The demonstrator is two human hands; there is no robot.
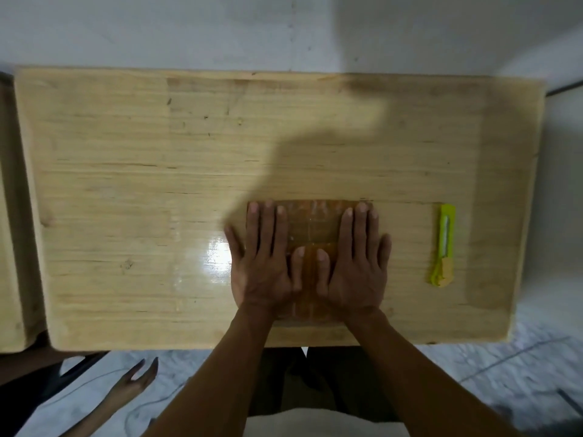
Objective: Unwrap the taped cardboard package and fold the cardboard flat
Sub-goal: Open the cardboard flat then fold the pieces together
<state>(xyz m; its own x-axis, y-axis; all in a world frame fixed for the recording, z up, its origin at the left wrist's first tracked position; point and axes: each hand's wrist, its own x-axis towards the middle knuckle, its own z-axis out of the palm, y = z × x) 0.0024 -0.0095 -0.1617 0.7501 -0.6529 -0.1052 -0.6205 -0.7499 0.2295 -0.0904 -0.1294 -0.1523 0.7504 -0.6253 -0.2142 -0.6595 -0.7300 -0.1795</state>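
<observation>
A brown cardboard package (314,225) wrapped in shiny clear tape lies flat on the wooden table (157,171), near its front edge. My left hand (265,260) rests palm down on the package's left side, fingers spread. Palm down on the right side is my right hand (356,260), its fingers spread too. The two thumbs nearly meet over the package's middle. Both hands cover most of the package; only a strip between them and its far edge show.
A lime-green utility knife (442,244) lies on the table right of the package. Another person's hand (135,383) hangs below the table's front edge at lower left. A second wooden surface (12,216) adjoins the table on the left.
</observation>
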